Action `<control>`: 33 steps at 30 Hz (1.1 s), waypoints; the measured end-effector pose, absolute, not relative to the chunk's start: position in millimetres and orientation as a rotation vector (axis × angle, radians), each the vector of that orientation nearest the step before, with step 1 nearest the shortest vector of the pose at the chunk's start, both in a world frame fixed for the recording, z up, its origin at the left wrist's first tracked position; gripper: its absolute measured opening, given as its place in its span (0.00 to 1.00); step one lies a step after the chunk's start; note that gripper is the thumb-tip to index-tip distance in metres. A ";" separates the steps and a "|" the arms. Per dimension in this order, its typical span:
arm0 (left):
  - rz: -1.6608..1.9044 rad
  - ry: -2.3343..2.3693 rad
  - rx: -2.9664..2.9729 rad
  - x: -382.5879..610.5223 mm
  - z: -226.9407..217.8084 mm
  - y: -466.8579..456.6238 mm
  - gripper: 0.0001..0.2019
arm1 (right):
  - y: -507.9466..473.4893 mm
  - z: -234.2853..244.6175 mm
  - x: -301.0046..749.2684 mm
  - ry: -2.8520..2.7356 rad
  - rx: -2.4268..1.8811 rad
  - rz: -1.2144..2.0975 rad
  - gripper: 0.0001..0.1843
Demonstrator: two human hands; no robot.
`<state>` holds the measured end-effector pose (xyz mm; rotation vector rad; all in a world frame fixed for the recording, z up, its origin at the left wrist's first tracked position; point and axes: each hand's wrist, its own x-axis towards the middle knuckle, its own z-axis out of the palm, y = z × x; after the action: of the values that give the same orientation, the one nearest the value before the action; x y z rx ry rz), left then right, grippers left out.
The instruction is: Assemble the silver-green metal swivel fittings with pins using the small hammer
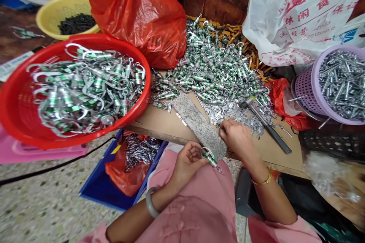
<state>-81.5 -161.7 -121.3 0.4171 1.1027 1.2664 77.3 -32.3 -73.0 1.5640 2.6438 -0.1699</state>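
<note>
My left hand (189, 161) is closed on a small silver-and-green metal fitting with a curved hook (211, 158), held over the near end of a speckled grey metal plate (197, 121). Past the plate's right edge, my right hand (238, 138) has its fingers pinched together beside a spread of tiny flat metal links (228, 112). Whatever those fingertips may hold is hidden. A hammer (266, 125) lies to the right of the links, its head resting among them. Behind the plate is a big heap of similar silver-and-green fittings (211, 64).
A red basket (142, 110) full of silver-and-green fittings stands at left, near a red plastic bag (137, 15) and a yellow basket (47, 17). A purple basket (306, 83) of metal pins stands at right below a white bag (268, 19). A blue bin (94, 190) sits below.
</note>
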 end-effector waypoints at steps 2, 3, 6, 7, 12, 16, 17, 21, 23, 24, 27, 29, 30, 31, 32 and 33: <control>1.275 1.097 0.411 -81.6 -121.8 -161.5 0.21 | -34.5 -73.9 86.3 2.708 1.647 -0.348 0.05; 1.278 1.094 0.405 -81.5 -122.1 -161.4 0.21 | -37.2 -73.6 91.7 2.744 1.690 -0.487 0.05; 1.284 1.077 0.384 -81.1 -123.6 -160.9 0.22 | -52.8 -66.4 104.5 2.771 1.785 -0.929 0.08; 1.285 1.070 0.380 -81.0 -124.1 -160.8 0.22 | -59.9 -62.2 106.2 2.750 1.791 -1.042 0.08; 1.285 1.063 0.378 -81.5 -123.0 -160.3 0.21 | -92.1 -44.2 95.5 2.689 1.679 -1.318 0.07; 1.277 1.056 0.370 -82.4 -118.3 -158.8 0.21 | -101.4 -45.9 84.7 2.702 1.668 -1.359 0.11; 1.276 1.055 0.370 -82.5 -117.4 -158.3 0.21 | -101.7 -47.7 83.6 2.712 1.674 -1.361 0.11; 1.273 1.070 0.374 -82.2 -115.7 -157.1 0.21 | -100.0 -52.7 83.5 2.782 1.727 -1.162 0.05; 1.274 1.080 0.373 -81.9 -115.6 -157.1 0.20 | -99.0 -52.7 85.0 2.828 1.707 -0.921 0.04; 1.273 1.081 0.372 -81.8 -115.5 -157.2 0.20 | -98.6 -52.3 85.7 2.843 1.679 -0.810 0.05; 1.269 1.077 0.375 -81.6 -115.2 -157.4 0.20 | -97.1 -51.7 87.1 2.860 1.591 -0.635 0.05; 1.268 1.077 0.375 -81.8 -115.0 -157.5 0.20 | -95.7 -52.5 86.7 2.853 1.586 -0.660 0.05; 1.269 1.077 0.375 -81.8 -115.1 -157.4 0.20 | -95.0 -53.0 86.2 2.847 1.609 -0.689 0.06; 1.271 1.076 0.376 -81.9 -115.1 -157.3 0.20 | -94.5 -53.5 85.6 2.844 1.640 -0.716 0.07; 1.272 1.077 0.376 -82.0 -115.2 -157.2 0.20 | -94.3 -53.9 84.9 2.842 1.674 -0.734 0.08; 1.271 1.077 0.377 -82.1 -115.2 -157.1 0.20 | -94.6 -53.9 84.1 2.843 1.702 -0.753 0.08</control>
<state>-82.1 -157.1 -115.2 0.3769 1.0774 1.2710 84.1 -94.6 -53.9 1.7022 2.8429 -0.7526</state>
